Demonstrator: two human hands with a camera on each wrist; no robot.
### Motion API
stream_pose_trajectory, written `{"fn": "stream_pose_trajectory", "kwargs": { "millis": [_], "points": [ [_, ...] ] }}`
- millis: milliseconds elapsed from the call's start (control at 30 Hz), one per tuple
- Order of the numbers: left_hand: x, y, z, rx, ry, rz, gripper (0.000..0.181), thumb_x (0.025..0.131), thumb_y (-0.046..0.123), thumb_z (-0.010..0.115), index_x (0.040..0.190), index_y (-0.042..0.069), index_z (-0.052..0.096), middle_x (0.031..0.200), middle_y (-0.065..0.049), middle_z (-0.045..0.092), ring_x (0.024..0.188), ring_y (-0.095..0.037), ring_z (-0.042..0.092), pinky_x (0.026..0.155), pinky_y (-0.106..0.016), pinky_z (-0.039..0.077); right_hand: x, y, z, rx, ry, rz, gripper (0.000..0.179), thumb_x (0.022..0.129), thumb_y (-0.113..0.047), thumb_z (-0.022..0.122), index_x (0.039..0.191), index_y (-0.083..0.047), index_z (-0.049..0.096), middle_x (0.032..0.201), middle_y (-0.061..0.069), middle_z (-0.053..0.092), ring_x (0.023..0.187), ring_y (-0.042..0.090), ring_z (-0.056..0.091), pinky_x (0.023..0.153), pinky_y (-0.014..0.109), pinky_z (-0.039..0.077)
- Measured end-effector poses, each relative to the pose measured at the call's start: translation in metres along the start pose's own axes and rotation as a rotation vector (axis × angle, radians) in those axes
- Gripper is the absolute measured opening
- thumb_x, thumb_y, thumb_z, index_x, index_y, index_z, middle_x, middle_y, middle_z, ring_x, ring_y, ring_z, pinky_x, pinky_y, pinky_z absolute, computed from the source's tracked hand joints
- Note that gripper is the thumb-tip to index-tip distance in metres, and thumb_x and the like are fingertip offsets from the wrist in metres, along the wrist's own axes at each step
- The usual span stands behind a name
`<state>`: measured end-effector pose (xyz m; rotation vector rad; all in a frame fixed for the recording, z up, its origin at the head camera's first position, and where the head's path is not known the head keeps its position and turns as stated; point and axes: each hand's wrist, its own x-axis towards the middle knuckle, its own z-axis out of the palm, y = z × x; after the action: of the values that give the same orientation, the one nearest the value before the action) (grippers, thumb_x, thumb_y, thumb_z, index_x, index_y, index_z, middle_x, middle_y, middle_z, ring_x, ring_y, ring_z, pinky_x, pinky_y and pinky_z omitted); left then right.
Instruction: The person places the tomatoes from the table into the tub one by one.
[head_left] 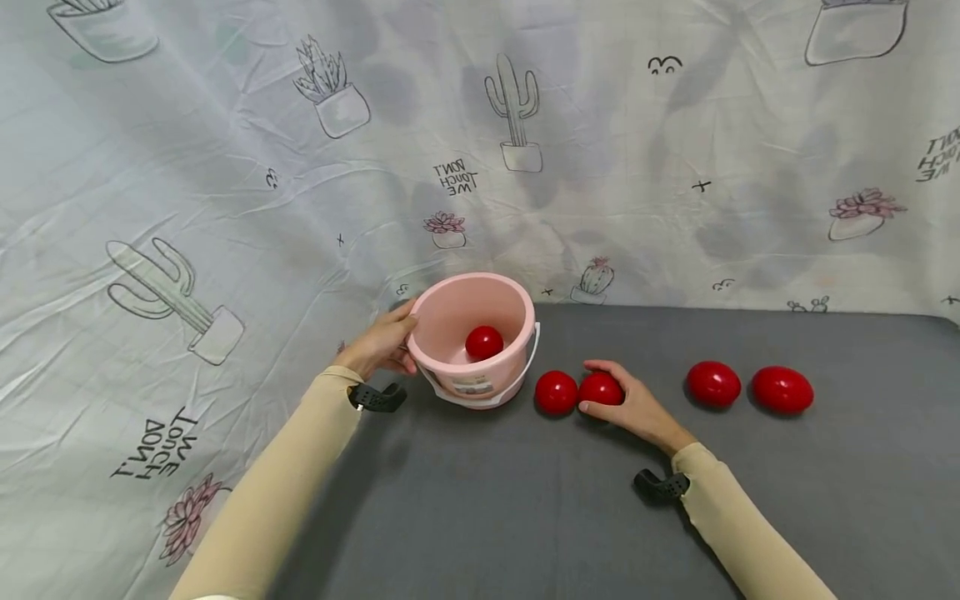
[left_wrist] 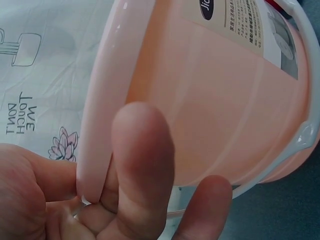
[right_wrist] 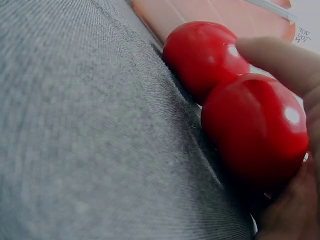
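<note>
My left hand (head_left: 382,342) grips the rim of a pink bucket (head_left: 517,371), thumb and fingers on either side of it in the left wrist view. The bucket tilts toward me, its white handle (left_wrist: 270,172) hanging down the front. Inside lies one glossy red ball (head_left: 484,342). Right of the bucket, my right hand (head_left: 637,410) holds a second red ball (right_wrist: 257,130) on the grey table, thumb and fingers round its sides. Against that one sits another red ball (head_left: 556,393), nearer the bucket; a fingertip reaches it in the right wrist view.
Two more glossy red, rather oval balls, a left one (head_left: 713,384) and a right one (head_left: 782,390), lie farther right on the grey table (head_left: 510,508). A pale cloth (head_left: 600,108) printed with cacti hangs behind and along the left side.
</note>
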<state>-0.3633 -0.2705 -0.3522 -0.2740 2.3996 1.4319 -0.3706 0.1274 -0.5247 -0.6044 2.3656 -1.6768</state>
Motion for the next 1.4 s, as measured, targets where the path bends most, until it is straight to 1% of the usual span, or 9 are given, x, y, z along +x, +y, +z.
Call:
{"fn": "stream_pose_trajectory", "kwargs": {
  "millis": [267, 500, 667, 800, 933, 1033, 1200, 1300, 1400],
  "points": [
    [0.000, 0.002, 0.000, 0.018, -0.016, 0.003, 0.057, 0.112, 0.033, 0.031, 0.163, 0.039, 0.007, 0.069, -0.002, 0.058, 0.049, -0.010, 0.061, 0.063, -0.034, 0.059, 0.000, 0.000, -0.001, -0.022, 0.013, -0.008, 0.056, 0.092, -0.024, 0.074, 0.143, -0.013, 0.053, 0.139, 0.019, 0.056, 0.114, 0.032, 0.057, 0.085, 0.033, 0.053],
    [0.000, 0.004, -0.002, 0.006, -0.023, -0.006, 0.058, 0.112, 0.031, 0.030, 0.164, 0.037, 0.005, 0.068, -0.003, 0.057, 0.048, -0.010, 0.060, 0.062, -0.033, 0.058, 0.003, -0.002, -0.004, -0.041, 0.020, -0.061, 0.053, 0.096, -0.021, 0.070, 0.144, -0.010, 0.051, 0.141, 0.018, 0.055, 0.118, 0.031, 0.055, 0.087, 0.028, 0.053],
    [0.000, 0.005, -0.002, -0.004, -0.030, -0.008, 0.058, 0.112, 0.031, 0.029, 0.164, 0.035, 0.003, 0.068, -0.003, 0.059, 0.048, -0.010, 0.061, 0.061, -0.033, 0.058, 0.003, 0.000, -0.008, -0.035, 0.042, -0.080, 0.053, 0.097, -0.020, 0.070, 0.145, -0.010, 0.051, 0.139, 0.017, 0.056, 0.113, 0.019, 0.057, 0.086, 0.025, 0.053],
    [0.000, 0.006, -0.002, 0.002, -0.030, -0.014, 0.058, 0.112, 0.031, 0.029, 0.164, 0.035, 0.002, 0.069, -0.003, 0.059, 0.049, -0.011, 0.061, 0.062, -0.033, 0.058, 0.003, 0.001, -0.011, 0.021, 0.047, -0.055, 0.051, 0.098, -0.023, 0.068, 0.145, -0.012, 0.052, 0.141, 0.015, 0.055, 0.109, 0.009, 0.056, 0.084, 0.023, 0.053],
    [-0.001, 0.005, -0.002, 0.000, -0.033, -0.021, 0.059, 0.112, 0.031, 0.029, 0.164, 0.036, 0.001, 0.070, -0.004, 0.059, 0.050, -0.011, 0.061, 0.065, -0.035, 0.059, 0.000, 0.001, -0.018, 0.142, 0.042, 0.010, 0.052, 0.101, -0.028, 0.063, 0.148, -0.011, 0.048, 0.139, 0.011, 0.053, 0.108, 0.007, 0.056, 0.083, 0.024, 0.053],
    [-0.002, 0.004, -0.002, -0.005, -0.034, -0.019, 0.060, 0.112, 0.031, 0.030, 0.164, 0.035, 0.001, 0.071, -0.004, 0.060, 0.050, -0.011, 0.061, 0.066, -0.036, 0.059, -0.002, 0.000, -0.023, 0.335, 0.028, 0.048, 0.053, 0.104, -0.028, 0.059, 0.150, -0.008, 0.042, 0.138, 0.007, 0.049, 0.112, 0.006, 0.055, 0.087, 0.020, 0.052],
    [-0.005, 0.003, -0.001, -0.011, -0.026, -0.021, 0.060, 0.112, 0.032, 0.031, 0.164, 0.036, 0.002, 0.070, -0.004, 0.059, 0.050, -0.011, 0.061, 0.063, -0.034, 0.059, -0.002, 0.004, -0.029, 0.661, -0.008, 0.007, 0.047, 0.107, -0.019, 0.050, 0.150, -0.003, 0.038, 0.137, 0.006, 0.050, 0.114, 0.007, 0.059, 0.095, 0.020, 0.053],
    [-0.005, 0.005, -0.001, -0.006, -0.025, -0.027, 0.059, 0.111, 0.032, 0.031, 0.163, 0.037, 0.002, 0.071, -0.005, 0.059, 0.050, -0.011, 0.061, 0.064, -0.034, 0.059, -0.002, 0.006, -0.030, 0.772, -0.023, -0.019, 0.042, 0.108, -0.014, 0.046, 0.148, -0.003, 0.039, 0.133, 0.006, 0.054, 0.113, 0.010, 0.062, 0.098, 0.026, 0.055],
    [-0.005, 0.004, -0.002, -0.011, -0.020, -0.028, 0.059, 0.111, 0.033, 0.031, 0.163, 0.038, 0.004, 0.072, -0.005, 0.059, 0.050, -0.012, 0.062, 0.064, -0.033, 0.059, 0.000, 0.001, -0.030, 0.816, -0.048, -0.025, 0.036, 0.109, -0.013, 0.044, 0.144, -0.008, 0.045, 0.132, 0.004, 0.057, 0.116, 0.010, 0.062, 0.099, 0.030, 0.055]
  ]
}}
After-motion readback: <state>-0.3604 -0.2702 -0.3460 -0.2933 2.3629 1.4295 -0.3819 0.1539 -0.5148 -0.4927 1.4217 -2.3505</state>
